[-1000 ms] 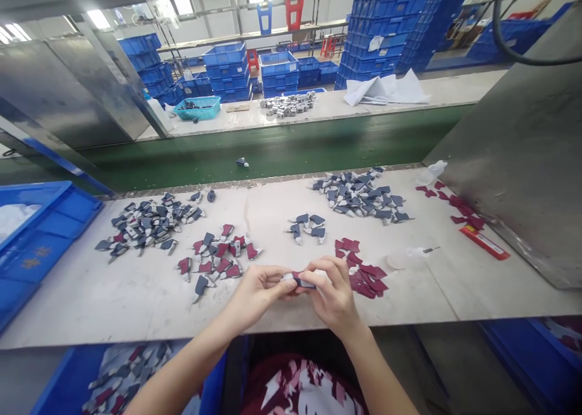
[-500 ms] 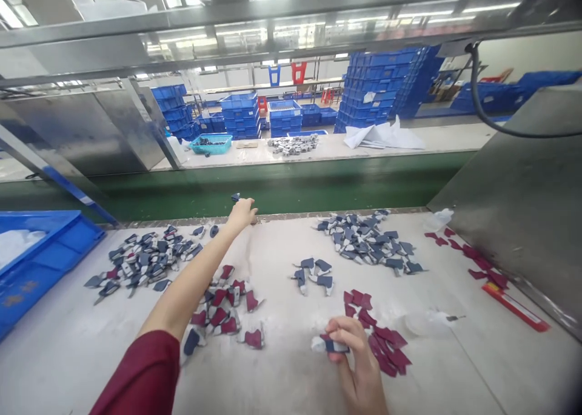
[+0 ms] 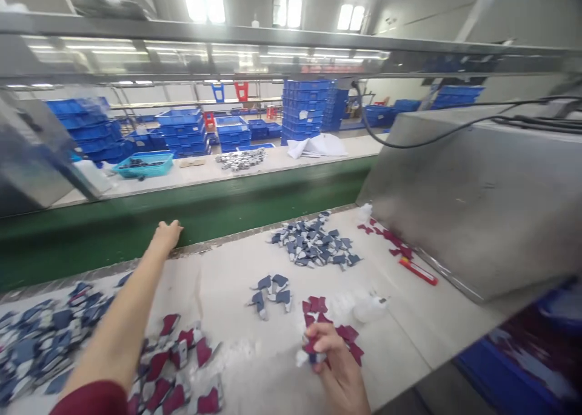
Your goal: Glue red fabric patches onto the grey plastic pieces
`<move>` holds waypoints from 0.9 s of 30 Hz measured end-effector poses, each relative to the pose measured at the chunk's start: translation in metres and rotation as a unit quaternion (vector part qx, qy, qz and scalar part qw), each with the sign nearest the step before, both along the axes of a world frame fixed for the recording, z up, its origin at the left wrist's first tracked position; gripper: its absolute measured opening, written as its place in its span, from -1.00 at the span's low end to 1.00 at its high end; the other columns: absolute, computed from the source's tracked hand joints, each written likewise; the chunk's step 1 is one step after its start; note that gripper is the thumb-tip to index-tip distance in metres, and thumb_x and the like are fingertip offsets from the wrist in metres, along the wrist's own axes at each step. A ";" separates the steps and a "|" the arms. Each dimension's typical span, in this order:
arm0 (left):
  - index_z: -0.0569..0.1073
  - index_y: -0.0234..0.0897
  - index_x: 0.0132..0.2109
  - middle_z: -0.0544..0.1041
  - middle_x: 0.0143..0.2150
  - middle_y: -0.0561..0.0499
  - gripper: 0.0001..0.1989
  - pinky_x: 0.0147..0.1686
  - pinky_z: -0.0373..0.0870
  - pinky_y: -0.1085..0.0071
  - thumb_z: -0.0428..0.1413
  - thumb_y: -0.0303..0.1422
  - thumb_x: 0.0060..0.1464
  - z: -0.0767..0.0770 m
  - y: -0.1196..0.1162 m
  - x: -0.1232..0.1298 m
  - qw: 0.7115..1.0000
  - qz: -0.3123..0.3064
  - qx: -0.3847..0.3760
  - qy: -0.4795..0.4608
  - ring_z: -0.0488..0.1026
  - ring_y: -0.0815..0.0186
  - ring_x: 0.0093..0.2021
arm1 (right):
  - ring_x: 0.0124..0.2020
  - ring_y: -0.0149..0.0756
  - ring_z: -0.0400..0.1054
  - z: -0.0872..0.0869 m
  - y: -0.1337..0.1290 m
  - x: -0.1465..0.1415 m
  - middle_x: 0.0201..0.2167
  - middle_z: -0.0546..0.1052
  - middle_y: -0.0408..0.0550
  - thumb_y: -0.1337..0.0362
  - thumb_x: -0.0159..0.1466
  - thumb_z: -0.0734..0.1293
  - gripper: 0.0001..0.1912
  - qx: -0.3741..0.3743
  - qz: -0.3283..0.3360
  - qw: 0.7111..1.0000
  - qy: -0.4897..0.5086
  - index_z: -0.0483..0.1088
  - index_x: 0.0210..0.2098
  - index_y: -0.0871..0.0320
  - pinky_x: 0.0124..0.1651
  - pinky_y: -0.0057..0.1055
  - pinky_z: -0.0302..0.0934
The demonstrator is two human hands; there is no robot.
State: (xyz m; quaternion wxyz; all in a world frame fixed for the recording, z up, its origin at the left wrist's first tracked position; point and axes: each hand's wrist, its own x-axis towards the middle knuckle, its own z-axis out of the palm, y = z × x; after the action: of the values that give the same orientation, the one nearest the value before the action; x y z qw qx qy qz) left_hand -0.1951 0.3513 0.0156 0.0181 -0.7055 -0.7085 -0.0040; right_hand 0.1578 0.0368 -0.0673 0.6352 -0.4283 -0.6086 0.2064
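My left hand (image 3: 167, 235) reaches far forward over the edge between the white table and the green strip (image 3: 218, 212). Its fingers are loosely spread, with nothing visible in them. Close to me, my right hand (image 3: 335, 357) pinches a small navy-and-white piece (image 3: 313, 358); maroon shows at the fingers too. Beneath and beside that hand lie flat maroon pieces (image 3: 348, 333). Maroon-and-grey pieces (image 3: 159, 366) lie by my left forearm, partly covering a view of several more. A small group of navy-and-white pieces (image 3: 265, 283) rests mid-table.
A large navy pile (image 3: 313, 245) lies toward the back, another (image 3: 36, 336) at the left. On the right are a clear bottle (image 3: 370, 307), a red-and-yellow tool (image 3: 417, 271) and a metal housing (image 3: 482, 202). A teal basket (image 3: 144, 165) stands on the far ledge.
The view has swung to the right. The small navy piece seen just beyond my left hand is no longer visible. My right hand still holds its piece, now closer to the maroon pieces.
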 end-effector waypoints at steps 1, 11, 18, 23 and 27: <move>0.39 -0.42 0.10 0.44 -0.07 -0.34 -0.60 -0.11 0.41 0.08 -0.21 -0.36 0.31 0.002 -0.002 0.006 1.000 -0.023 -0.003 -0.007 0.50 -0.08 -0.07 | -0.24 -0.27 0.46 0.003 0.001 0.001 -0.15 0.48 0.00 0.25 0.38 0.29 -0.95 -0.001 0.001 1.000 -0.003 0.37 -0.24 0.05 -0.28 -0.36 0.45; 0.51 -0.22 0.03 0.53 -0.08 -0.15 -0.58 -0.08 0.43 0.24 -0.18 -0.18 0.35 -0.022 -0.129 0.132 0.927 -0.322 -0.093 -0.167 0.54 0.13 -0.20 | -0.38 -0.43 0.38 0.040 -0.007 -0.012 -0.22 0.29 -0.10 0.49 0.29 0.35 -0.65 0.051 0.045 0.995 0.072 0.55 -0.13 -0.13 -0.55 -0.51 0.50; 0.45 -0.23 0.13 0.31 0.31 -0.25 -0.62 0.21 0.23 -0.04 -0.10 -0.21 0.34 0.019 -0.243 0.161 0.912 -0.267 0.012 -0.310 0.22 -0.05 0.28 | -0.29 -0.36 0.39 0.051 -0.017 -0.010 -0.26 0.32 -0.09 0.53 0.26 0.36 -0.63 0.106 -0.025 0.994 0.006 0.54 -0.12 -0.10 -0.52 -0.51 0.50; 0.50 -0.15 0.09 0.57 0.08 -0.09 -0.64 0.09 0.41 0.21 -0.01 -0.13 0.30 0.033 -0.307 0.160 0.800 -0.195 -0.171 -0.541 0.48 0.11 0.08 | -0.35 -0.32 0.39 0.050 -0.016 -0.015 -0.35 0.43 -0.13 0.46 0.22 0.44 -0.72 0.114 -0.043 0.992 -0.012 0.50 -0.15 -0.03 -0.45 -0.38 0.45; 0.57 -0.24 -0.03 0.64 -0.03 -0.10 -0.64 0.02 0.46 0.27 0.15 -0.10 0.17 0.016 -0.326 0.165 0.721 -0.115 -0.190 -0.657 0.55 0.11 -0.01 | -0.40 -0.32 0.39 0.051 -0.016 -0.021 -0.43 0.49 -0.18 0.42 0.19 0.48 -0.75 0.118 -0.048 0.992 -0.025 0.44 -0.19 0.03 -0.37 -0.33 0.39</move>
State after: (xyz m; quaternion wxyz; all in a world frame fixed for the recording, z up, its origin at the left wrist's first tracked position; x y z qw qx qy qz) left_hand -0.0302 0.0255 0.0320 -0.5870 -0.5906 -0.4421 -0.3335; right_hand 0.1367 0.0210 -0.0167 0.6752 -0.3841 -0.6229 0.0922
